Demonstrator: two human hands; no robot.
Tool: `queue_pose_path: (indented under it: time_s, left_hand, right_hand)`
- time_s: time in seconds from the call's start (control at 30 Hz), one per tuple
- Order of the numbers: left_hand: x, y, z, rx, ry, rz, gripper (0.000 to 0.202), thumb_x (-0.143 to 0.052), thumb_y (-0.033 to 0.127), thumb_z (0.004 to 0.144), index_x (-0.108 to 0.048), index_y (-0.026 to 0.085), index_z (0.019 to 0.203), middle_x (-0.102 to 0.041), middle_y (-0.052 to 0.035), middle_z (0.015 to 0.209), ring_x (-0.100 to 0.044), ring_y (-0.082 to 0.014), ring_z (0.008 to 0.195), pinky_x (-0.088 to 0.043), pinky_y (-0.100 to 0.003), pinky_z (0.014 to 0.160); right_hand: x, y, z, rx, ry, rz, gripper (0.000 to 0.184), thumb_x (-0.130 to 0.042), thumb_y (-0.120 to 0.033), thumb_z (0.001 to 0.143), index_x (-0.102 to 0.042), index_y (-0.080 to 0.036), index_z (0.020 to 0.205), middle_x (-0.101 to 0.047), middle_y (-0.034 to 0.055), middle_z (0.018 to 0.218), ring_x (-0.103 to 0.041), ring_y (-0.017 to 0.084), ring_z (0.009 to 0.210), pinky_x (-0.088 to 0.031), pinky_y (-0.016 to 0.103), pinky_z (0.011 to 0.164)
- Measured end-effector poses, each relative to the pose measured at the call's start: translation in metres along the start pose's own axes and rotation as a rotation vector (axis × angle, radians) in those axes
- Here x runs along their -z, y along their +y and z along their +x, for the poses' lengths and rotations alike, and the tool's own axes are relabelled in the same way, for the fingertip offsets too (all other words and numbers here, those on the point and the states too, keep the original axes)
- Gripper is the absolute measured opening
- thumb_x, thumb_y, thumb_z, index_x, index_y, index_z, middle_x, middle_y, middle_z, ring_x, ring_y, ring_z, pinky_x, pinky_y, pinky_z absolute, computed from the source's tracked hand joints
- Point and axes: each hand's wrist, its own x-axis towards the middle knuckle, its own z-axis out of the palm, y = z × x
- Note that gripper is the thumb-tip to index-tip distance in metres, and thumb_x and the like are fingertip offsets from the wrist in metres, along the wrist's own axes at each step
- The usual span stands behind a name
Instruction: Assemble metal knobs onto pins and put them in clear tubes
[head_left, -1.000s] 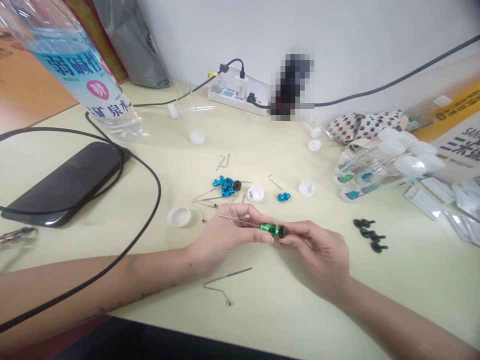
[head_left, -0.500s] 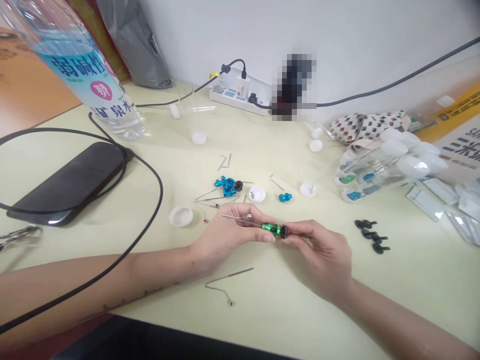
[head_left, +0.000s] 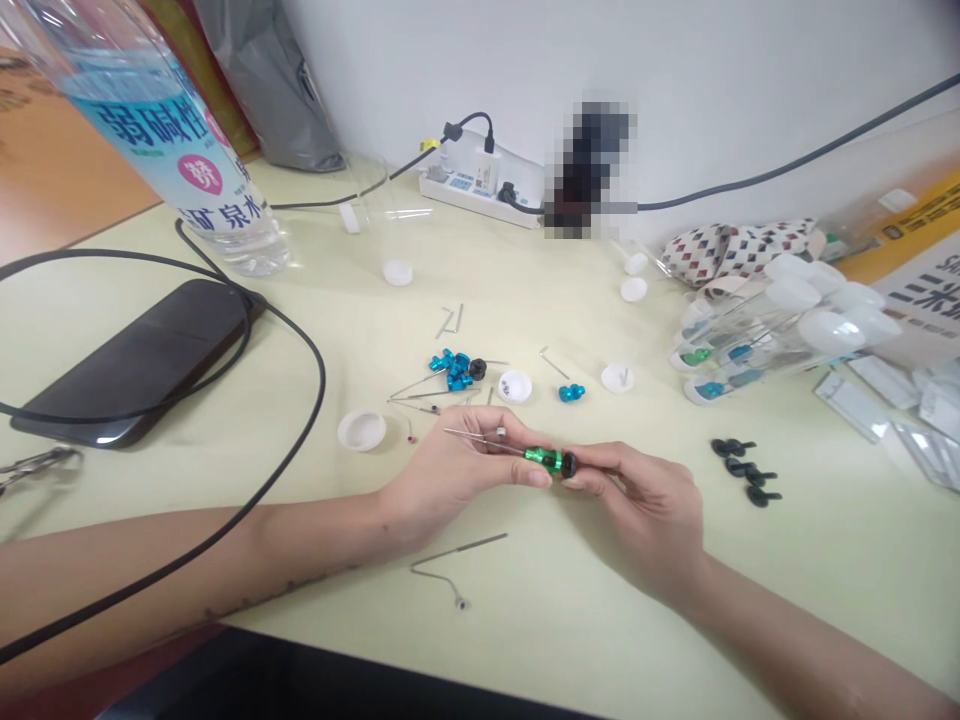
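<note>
My left hand (head_left: 457,470) pinches a small green metal barrel (head_left: 543,458) that has a thin wire (head_left: 469,436) running out of it to the left. My right hand (head_left: 645,505) grips the black cap (head_left: 568,463) at the barrel's right end with thumb and fingertips. Both hands hover just above the pale table (head_left: 570,600). A bent wire with a small tip (head_left: 450,570) lies below my left wrist. Blue metal pieces (head_left: 450,369) and loose wires lie just beyond my hands.
A black phone (head_left: 135,360) ringed by a black cable (head_left: 300,340) lies at left, with a water bottle (head_left: 180,160) behind it. White caps (head_left: 361,429), black caps (head_left: 746,472), clear tubes (head_left: 772,330) and a power strip (head_left: 472,185) are scattered around.
The hands keep their grip on the green barrel and black cap; only a slight shift of the view.
</note>
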Motion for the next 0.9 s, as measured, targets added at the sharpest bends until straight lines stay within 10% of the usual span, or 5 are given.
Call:
queue_pose_path:
  time_s: [0.9]
  left_hand:
    - [0.0003, 0.0003, 0.0009, -0.012, 0.013, 0.015, 0.017, -0.078, 0.017, 0.063, -0.068, 0.016, 0.077, -0.072, -0.0011, 0.078, -0.066, -0.0163, 0.079, -0.05, -0.03, 0.081]
  right_hand:
    - [-0.0017, -0.0003, -0.0029, 0.008, 0.039, 0.036, 0.017, -0.061, -0.014, 0.083, -0.066, -0.025, 0.095, -0.071, -0.002, 0.082, -0.068, 0.013, 0.067, -0.055, 0.023, 0.062]
